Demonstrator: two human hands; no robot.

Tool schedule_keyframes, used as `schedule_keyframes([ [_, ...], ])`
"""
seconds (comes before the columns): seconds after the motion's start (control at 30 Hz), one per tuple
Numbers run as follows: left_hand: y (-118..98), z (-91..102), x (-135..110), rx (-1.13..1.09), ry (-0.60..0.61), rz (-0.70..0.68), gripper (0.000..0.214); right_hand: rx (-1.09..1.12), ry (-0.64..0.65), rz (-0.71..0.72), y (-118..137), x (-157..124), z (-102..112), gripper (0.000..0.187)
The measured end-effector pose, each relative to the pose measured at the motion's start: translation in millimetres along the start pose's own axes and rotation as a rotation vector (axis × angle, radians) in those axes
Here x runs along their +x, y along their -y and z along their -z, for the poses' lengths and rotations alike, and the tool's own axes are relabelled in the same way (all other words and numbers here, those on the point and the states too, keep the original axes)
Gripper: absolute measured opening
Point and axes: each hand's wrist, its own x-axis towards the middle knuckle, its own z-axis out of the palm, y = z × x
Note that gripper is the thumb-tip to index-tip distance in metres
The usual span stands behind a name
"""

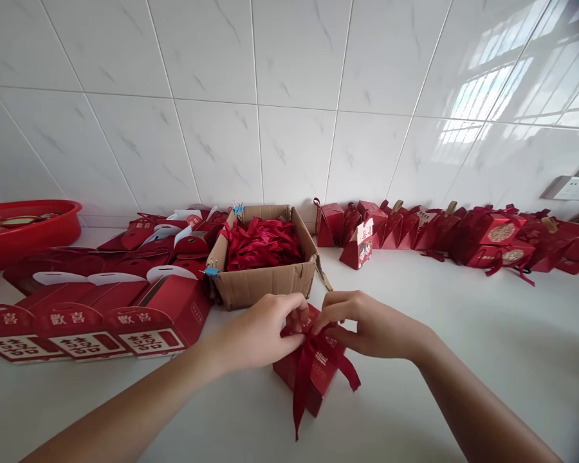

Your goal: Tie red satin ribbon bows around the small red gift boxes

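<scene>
A small red gift box (289, 370) with gold print stands on the white counter in front of me. A dark red ribbon (303, 386) is gathered at its top, and two loose tails hang down over the box. My left hand (273, 331) pinches the ribbon from the left, thumb and fingertips together. From the right, my right hand (361, 325) pinches the ribbon at the same spot, fingers bent. The fingertips of both hands partly cover the ribbon's gathered middle and the top of the box.
Behind the box sits a cardboard carton (265, 286) full of red ribbons. Red boxes with white handles (159, 315) are lined up at left, near a red basin (72, 222). Several ribboned gift boxes (496, 241) stand along the tiled wall at right.
</scene>
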Motion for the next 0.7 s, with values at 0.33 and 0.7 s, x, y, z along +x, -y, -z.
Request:
schedule_keyframes([
  [0.33,2.0,14.0,12.3,-0.006,0.136,-0.017,0.022,-0.117,0.251,0.054,-3.4,3.9,11.3,0.063],
  [0.7,5.3,15.6,16.8,-0.059,0.2,-0.027,0.022,-0.082,0.224,0.079,-6.8,3.2,8.3,0.067],
])
